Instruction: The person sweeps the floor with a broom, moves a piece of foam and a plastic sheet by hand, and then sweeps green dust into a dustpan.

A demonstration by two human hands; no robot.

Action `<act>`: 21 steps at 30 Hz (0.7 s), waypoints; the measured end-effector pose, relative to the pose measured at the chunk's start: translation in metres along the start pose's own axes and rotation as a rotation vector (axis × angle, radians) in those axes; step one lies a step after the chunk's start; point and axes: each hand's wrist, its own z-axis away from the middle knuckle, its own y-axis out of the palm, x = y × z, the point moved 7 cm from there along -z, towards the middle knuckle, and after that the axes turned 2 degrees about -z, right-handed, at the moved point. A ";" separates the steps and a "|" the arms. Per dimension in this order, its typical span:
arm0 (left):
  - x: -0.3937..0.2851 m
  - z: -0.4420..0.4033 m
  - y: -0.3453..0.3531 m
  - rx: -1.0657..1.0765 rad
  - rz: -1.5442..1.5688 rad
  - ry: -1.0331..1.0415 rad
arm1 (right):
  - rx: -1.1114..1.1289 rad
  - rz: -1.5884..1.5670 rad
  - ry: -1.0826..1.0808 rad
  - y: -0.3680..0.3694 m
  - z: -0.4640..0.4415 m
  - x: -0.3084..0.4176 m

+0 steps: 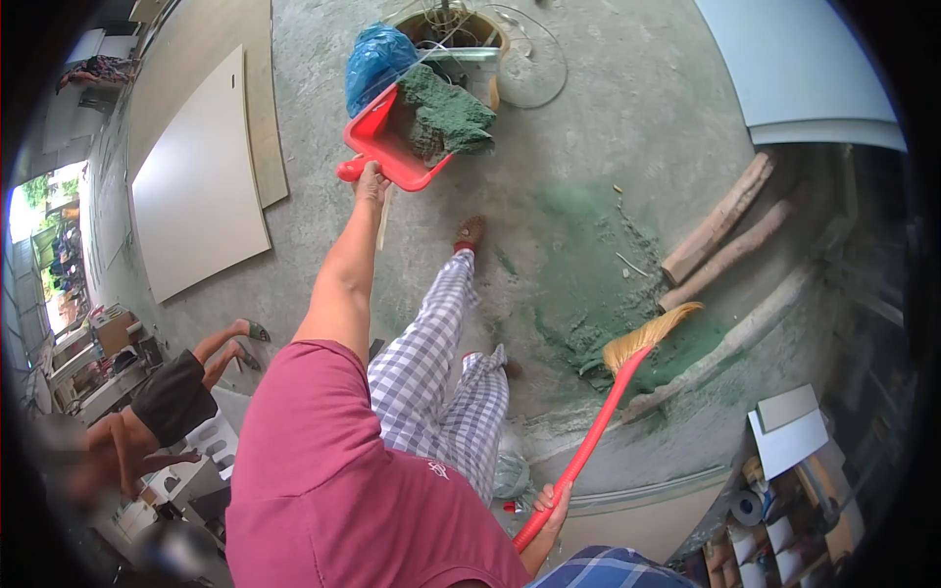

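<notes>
My left hand (371,183) is closed around the handle of a red dustpan (377,137), held out at arm's length. A heap of dark green powdery debris (446,108) lies at the dustpan's mouth and spreads past its edge. Right beside it are a blue plastic bag (379,64) and a round tub (490,29). Lower down, my right hand (552,505) grips the long red handle of a broom (598,421). Its straw-coloured bristles (637,338) rest at the edge of a green powder pile (588,338) on the concrete floor.
Two wooden logs (720,220) lie right of the powder, near a low concrete ledge (725,353). Pale boards (201,181) lie at left, and light-blue sheets (804,69) at upper right. Another person (172,402) is at the lower left, among cluttered furniture.
</notes>
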 end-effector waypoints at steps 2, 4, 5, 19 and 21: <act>-0.023 -0.049 -0.001 -0.030 -0.085 0.011 | -0.042 0.000 0.008 0.043 -0.004 -0.009; -0.043 -0.109 -0.004 -0.061 -0.151 0.016 | -0.095 -0.012 0.010 0.088 -0.003 -0.032; -0.053 -0.133 -0.006 -0.087 -0.202 0.041 | -0.121 -0.019 0.011 0.108 -0.002 -0.044; -0.050 -0.186 0.169 -0.202 -1.536 0.264 | -0.216 -0.094 0.045 0.173 -0.025 -0.046; -0.063 -0.191 0.180 -0.222 -1.514 0.228 | -0.207 -0.065 0.071 0.179 -0.032 -0.045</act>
